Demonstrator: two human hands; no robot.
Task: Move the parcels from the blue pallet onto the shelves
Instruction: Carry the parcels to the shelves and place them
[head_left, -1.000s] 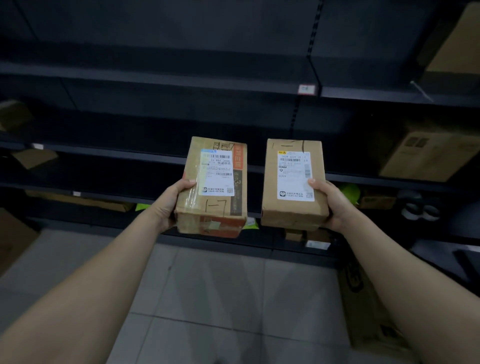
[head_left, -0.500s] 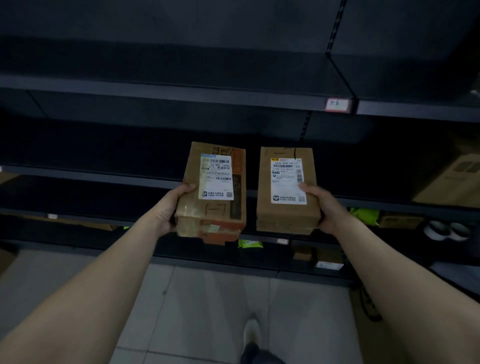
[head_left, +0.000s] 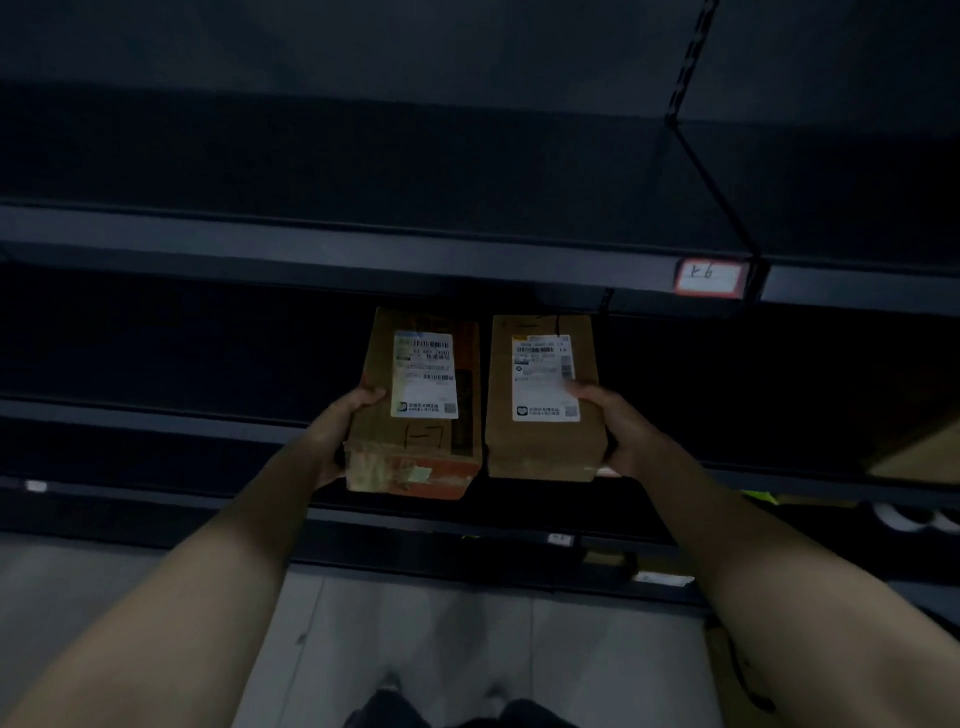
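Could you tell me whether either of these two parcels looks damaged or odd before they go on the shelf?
The left parcel, in the left hand, looks worn: its near end is crumpled and patched with tape scraps. The right parcel, in the right hand, looks intact.

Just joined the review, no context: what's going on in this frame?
A person stands facing dark metal shelving and holds two cardboard parcels out toward it, one in each hand. The left hand grips the parcel with orange tape; the right hand grips the plain brown parcel. Both have white shipping labels facing up and sit side by side, nearly touching. Neither looks set down yet; they are held at the level of the shelf below the red-bordered tag.
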